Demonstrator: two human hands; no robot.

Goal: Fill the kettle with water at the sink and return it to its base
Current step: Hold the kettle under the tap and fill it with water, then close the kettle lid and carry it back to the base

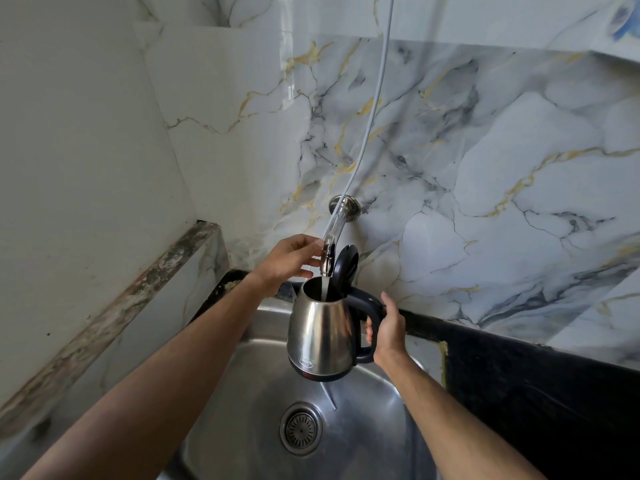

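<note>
Marble wall tiles with grey and gold lines stood behind a steel sink point(363, 427), and a black surface point(519, 375) ran along its right side. A shiny steel kettle point(320, 332) hung in the air over the sink, with its black lid point(344, 266) flipped up at the far side. Water ran from the tap point(327, 261) straight into the open top.

The right hand point(389, 329) had its fingers wrapped tight around the black handle point(369, 317). The left hand point(289, 259) was at the tap, its fingers pinched lightly on it.

The metal body looked hard and smooth, and probably slippery if wet. The handle was the safe place to hold. The kettle would likely grow heavier as it filled, so a firm hold seemed wise. Its base was not in view.
</note>
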